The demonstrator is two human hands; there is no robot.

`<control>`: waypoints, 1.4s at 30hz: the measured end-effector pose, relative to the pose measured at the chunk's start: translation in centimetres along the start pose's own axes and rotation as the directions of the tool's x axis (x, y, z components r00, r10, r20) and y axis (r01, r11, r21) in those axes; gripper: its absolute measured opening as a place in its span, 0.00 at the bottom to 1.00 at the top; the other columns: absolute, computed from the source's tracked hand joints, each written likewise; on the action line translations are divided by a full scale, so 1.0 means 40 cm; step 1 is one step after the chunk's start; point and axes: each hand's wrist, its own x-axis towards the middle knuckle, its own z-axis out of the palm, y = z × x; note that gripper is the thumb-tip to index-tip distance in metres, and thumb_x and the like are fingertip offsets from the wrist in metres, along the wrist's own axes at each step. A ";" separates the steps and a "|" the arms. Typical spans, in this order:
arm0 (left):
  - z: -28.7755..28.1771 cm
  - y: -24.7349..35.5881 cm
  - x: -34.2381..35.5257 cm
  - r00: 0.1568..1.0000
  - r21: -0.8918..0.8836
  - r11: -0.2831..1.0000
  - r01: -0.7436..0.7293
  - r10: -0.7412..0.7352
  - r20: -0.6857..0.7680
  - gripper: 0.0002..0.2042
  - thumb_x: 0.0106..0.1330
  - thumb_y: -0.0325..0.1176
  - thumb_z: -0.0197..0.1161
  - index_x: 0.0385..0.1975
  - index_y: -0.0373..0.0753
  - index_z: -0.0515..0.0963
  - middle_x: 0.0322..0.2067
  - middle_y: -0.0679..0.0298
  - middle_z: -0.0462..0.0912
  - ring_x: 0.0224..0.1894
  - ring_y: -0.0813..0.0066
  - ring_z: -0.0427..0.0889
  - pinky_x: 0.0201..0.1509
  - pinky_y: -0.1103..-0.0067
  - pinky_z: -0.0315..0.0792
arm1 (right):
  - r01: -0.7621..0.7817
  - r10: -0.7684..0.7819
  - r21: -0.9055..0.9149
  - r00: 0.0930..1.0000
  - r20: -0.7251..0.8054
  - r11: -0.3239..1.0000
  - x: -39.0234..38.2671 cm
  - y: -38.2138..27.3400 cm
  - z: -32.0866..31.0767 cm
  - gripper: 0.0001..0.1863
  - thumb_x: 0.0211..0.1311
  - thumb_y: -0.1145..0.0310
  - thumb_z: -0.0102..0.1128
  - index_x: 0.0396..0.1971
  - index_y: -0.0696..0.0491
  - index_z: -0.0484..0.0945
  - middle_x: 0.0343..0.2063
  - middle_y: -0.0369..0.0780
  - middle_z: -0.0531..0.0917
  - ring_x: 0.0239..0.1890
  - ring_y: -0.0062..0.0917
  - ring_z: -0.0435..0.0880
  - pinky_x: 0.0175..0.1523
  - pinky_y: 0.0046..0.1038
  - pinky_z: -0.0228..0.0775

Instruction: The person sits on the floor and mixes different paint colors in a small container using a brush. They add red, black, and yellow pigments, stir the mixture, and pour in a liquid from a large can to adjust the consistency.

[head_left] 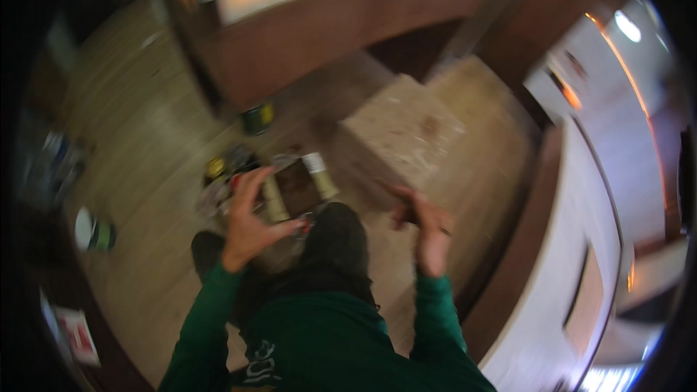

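Note:
My left hand [250, 221] is raised over my knees with its thumb and fingers spread wide, and it holds nothing. Just past it on the floor is an open box-like thing [298, 187], dark brown inside with pale flaps or sides. Beside that lies a cluster of small items, among them a round yellow-topped container [215, 167]; blur hides their kinds. To the right, my right hand [427, 229] hovers apart from everything, its index finger stretched out and the other fingers partly bent. I see nothing in it.
A pale, stained block or box [406, 127] stands ahead on the wood-look floor. Green cans stand near the brown counter [327, 36] and at left, the left can [94, 231] with a white lid. A curved white-and-brown counter [552, 254] borders the right side.

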 end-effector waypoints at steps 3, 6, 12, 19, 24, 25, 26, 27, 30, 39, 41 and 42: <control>0.007 -0.001 0.028 0.999 0.022 1.000 0.001 0.000 -0.044 0.46 0.40 0.31 0.87 0.66 0.39 0.74 0.59 0.56 0.78 0.60 0.59 0.79 0.62 0.69 0.76 | 0.101 -0.114 0.145 0.990 0.083 0.984 -0.004 -0.069 -0.020 0.19 0.77 0.67 0.53 0.52 0.67 0.83 0.25 0.45 0.85 0.28 0.30 0.87 0.37 0.29 0.79; 0.018 -0.009 0.028 0.997 0.013 0.998 0.057 -0.056 -0.057 0.46 0.40 0.33 0.88 0.66 0.39 0.73 0.58 0.56 0.77 0.58 0.61 0.79 0.59 0.69 0.77 | 0.084 -0.154 0.257 0.952 0.264 0.963 0.032 -0.084 0.020 0.12 0.71 0.76 0.59 0.49 0.67 0.83 0.27 0.48 0.87 0.30 0.32 0.89 0.38 0.30 0.81; 0.023 -0.015 0.018 0.997 0.039 0.996 0.077 -0.076 -0.022 0.46 0.44 0.35 0.87 0.68 0.40 0.71 0.62 0.56 0.74 0.58 0.59 0.78 0.58 0.69 0.78 | 0.299 -0.174 -0.167 0.838 0.517 0.939 0.156 -0.068 0.111 0.06 0.66 0.79 0.65 0.39 0.64 0.87 0.31 0.45 0.91 0.33 0.25 0.89 0.42 0.28 0.80; 0.033 -0.056 0.017 0.998 -0.002 0.998 0.055 -0.055 -0.012 0.46 0.44 0.35 0.86 0.68 0.40 0.71 0.62 0.55 0.73 0.61 0.57 0.77 0.60 0.68 0.78 | 0.256 -0.106 -0.198 0.824 0.557 0.946 0.156 -0.075 0.111 0.07 0.63 0.79 0.66 0.39 0.62 0.89 0.31 0.43 0.91 0.34 0.23 0.89 0.43 0.26 0.80; -0.010 -0.086 0.028 1.000 -0.003 1.000 0.011 -0.011 0.022 0.46 0.44 0.34 0.86 0.68 0.41 0.71 0.63 0.55 0.73 0.60 0.57 0.78 0.59 0.68 0.78 | 0.229 -0.116 -0.183 0.868 0.482 0.956 0.143 -0.088 0.142 0.07 0.63 0.77 0.68 0.39 0.61 0.89 0.30 0.44 0.91 0.34 0.23 0.90 0.43 0.25 0.80; -0.022 -0.093 0.031 1.000 0.000 1.000 0.008 -0.008 0.029 0.46 0.44 0.34 0.86 0.68 0.41 0.70 0.63 0.55 0.73 0.59 0.57 0.78 0.59 0.68 0.79 | 0.193 -0.100 -0.189 0.904 0.416 0.963 0.142 -0.085 0.160 0.08 0.64 0.77 0.67 0.41 0.61 0.89 0.31 0.44 0.91 0.34 0.23 0.90 0.43 0.25 0.80; -0.034 -0.100 0.036 0.999 -0.002 1.000 0.012 -0.012 0.040 0.47 0.44 0.34 0.87 0.68 0.40 0.70 0.63 0.55 0.72 0.59 0.57 0.78 0.58 0.68 0.79 | 0.223 -0.101 -0.212 0.877 0.469 0.952 0.144 -0.084 0.175 0.08 0.64 0.78 0.67 0.41 0.61 0.89 0.31 0.44 0.92 0.34 0.23 0.90 0.43 0.25 0.80; -0.044 -0.106 0.039 0.998 -0.012 1.000 0.029 -0.028 0.057 0.47 0.44 0.34 0.87 0.69 0.40 0.70 0.63 0.55 0.72 0.58 0.57 0.79 0.58 0.68 0.79 | 0.266 -0.127 -0.226 0.863 0.489 0.937 0.142 -0.085 0.190 0.09 0.64 0.78 0.67 0.42 0.61 0.89 0.31 0.44 0.92 0.34 0.23 0.90 0.43 0.26 0.80; -0.073 -0.124 0.031 0.997 0.079 0.994 0.074 -0.075 0.015 0.47 0.44 0.34 0.87 0.69 0.40 0.70 0.62 0.55 0.73 0.57 0.57 0.80 0.57 0.70 0.80 | 0.352 -0.135 -0.266 0.793 0.594 0.897 0.145 -0.087 0.217 0.10 0.64 0.78 0.67 0.43 0.62 0.89 0.33 0.44 0.92 0.35 0.22 0.89 0.43 0.26 0.80; -0.092 -0.140 -0.019 0.977 0.075 0.986 0.151 -0.137 -0.164 0.48 0.41 0.34 0.88 0.68 0.39 0.71 0.59 0.55 0.75 0.55 0.59 0.80 0.53 0.71 0.80 | 0.406 -0.226 -0.204 0.785 0.577 0.891 0.138 -0.057 0.282 0.08 0.67 0.74 0.69 0.41 0.62 0.89 0.33 0.44 0.92 0.33 0.23 0.89 0.42 0.26 0.80; -0.089 -0.146 -0.024 0.977 0.117 0.990 0.084 -0.058 -0.207 0.48 0.42 0.35 0.88 0.68 0.39 0.71 0.59 0.55 0.75 0.53 0.60 0.81 0.51 0.72 0.80 | 0.370 -0.238 -0.213 0.851 0.468 0.904 0.137 -0.056 0.285 0.09 0.67 0.74 0.69 0.43 0.61 0.89 0.33 0.45 0.92 0.32 0.24 0.89 0.41 0.27 0.80; -0.086 -0.150 -0.024 0.975 0.141 0.989 0.044 -0.012 -0.223 0.47 0.42 0.35 0.88 0.68 0.39 0.71 0.59 0.55 0.75 0.53 0.61 0.81 0.51 0.72 0.80 | 0.341 -0.193 -0.240 0.854 0.483 0.909 0.137 -0.052 0.290 0.08 0.67 0.74 0.70 0.42 0.61 0.89 0.33 0.45 0.92 0.32 0.24 0.89 0.41 0.27 0.80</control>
